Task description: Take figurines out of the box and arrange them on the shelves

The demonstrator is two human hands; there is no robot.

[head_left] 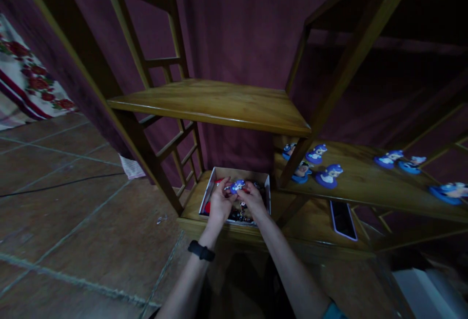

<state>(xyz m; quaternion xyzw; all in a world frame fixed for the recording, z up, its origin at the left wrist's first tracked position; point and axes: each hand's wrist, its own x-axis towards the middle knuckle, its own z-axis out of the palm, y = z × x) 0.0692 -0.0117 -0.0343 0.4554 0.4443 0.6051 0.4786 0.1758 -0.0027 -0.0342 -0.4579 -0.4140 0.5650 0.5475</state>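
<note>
Between my two hands is a small purple-and-white figurine (238, 185), held above an open cardboard box (266, 182). My left hand (221, 203) grips it from the left, fingers closed at its edge. From the right, my right hand (253, 199) pinches the same figurine. The box stands on the low wooden shelf and contains several small red, black and white items, partly covered by my hands and too dark to make out.
Several similar figurines, such as a purple one (329, 176), stand on the shelf to the right. Below them lies a phone (342, 220). A bare wooden shelf board (212, 102) juts out above the box. Upright posts (146, 163) frame it at the left.
</note>
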